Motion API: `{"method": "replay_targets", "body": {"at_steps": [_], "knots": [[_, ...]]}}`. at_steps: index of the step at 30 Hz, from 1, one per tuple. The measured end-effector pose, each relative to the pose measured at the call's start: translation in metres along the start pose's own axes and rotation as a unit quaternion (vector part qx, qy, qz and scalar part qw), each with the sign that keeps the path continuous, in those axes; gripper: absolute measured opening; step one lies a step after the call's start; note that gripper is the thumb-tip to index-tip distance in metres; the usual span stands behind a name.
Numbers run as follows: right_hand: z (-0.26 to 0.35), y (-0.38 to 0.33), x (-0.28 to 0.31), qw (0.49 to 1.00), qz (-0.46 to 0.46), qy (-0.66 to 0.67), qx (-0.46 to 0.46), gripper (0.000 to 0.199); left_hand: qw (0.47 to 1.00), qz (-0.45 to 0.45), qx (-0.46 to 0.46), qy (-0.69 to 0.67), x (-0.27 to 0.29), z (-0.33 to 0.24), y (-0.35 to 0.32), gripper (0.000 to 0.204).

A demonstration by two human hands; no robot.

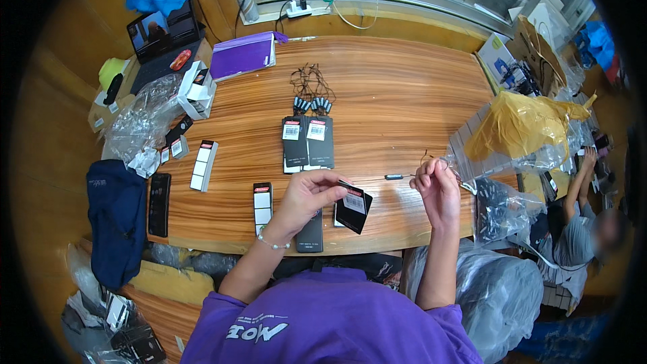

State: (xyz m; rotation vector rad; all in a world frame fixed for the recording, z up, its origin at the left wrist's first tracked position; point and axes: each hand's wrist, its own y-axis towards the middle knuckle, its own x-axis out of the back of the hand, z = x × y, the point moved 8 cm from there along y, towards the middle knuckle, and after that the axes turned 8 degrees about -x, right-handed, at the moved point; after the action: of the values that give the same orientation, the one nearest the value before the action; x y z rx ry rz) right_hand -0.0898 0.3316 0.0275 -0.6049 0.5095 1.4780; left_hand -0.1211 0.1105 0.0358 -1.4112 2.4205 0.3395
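My left hand point(311, 194) is closed on a black hang tag point(352, 210) with a white, red-topped label; what looks like a second black card shows behind it. Raised to its right, my right hand point(438, 189) pinches a thin dark cord whose small dark end piece point(394, 177) points left toward the tag. Beyond my left hand lie two stacks of dark tags point(322, 152), with several more corded pieces point(312, 104) at their far end. Partly under my left wrist are a strip of white labels point(263, 203) and another dark tag stack point(310, 237).
Another label strip point(204, 165), a black phone point(159, 204) and a navy pouch point(116, 222) lie left. Behind them are a white box point(197, 91), a laptop point(165, 44) and a purple folder point(242, 54). A yellow plastic bag point(519, 128) stands right; another person point(573, 236) sits beyond.
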Motion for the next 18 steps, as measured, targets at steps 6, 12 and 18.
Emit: {"method": "replay_targets", "body": {"at_steps": [6,12,18], "knots": [[0.001,-0.002,0.021,0.98,-0.015,0.198,0.023,0.019,0.999,-0.036,-0.03,0.017,0.013,-0.003,0.006,0.015],[0.012,-0.005,0.034,0.971,-0.048,0.22,0.085,0.016,0.996,-0.077,-0.04,0.015,0.015,0.005,0.015,0.017],[0.038,-0.019,0.039,0.969,-0.13,-0.004,0.209,0.019,0.996,-0.079,-0.032,0.033,0.009,0.011,0.024,0.018]]}}
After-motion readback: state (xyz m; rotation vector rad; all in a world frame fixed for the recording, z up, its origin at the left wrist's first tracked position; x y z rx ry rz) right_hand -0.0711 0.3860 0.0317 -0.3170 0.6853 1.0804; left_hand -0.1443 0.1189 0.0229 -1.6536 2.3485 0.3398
